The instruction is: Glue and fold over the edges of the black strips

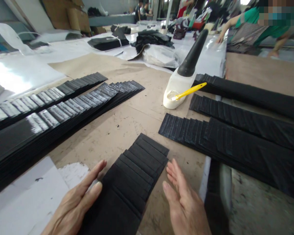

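A stack of black fabric strips lies in front of me, its far ends fanned out like steps. My left hand is at the stack's left edge, fingers stretched out, thumb close to the side. On the other side, my right hand is held with its fingers extended, the tips beside the right edge. Neither hand is wrapped around the strips. Beyond the stack stands a white glue container with a black conical end. A yellow-handled brush rests across its opening.
Fanned black strips with shiny, wet-looking ends lie at left. More fanned black strips extend over the table's right edge. White paper covers the near left. Dark fabric piles sit farther back. A co-worker in green leans over another table.
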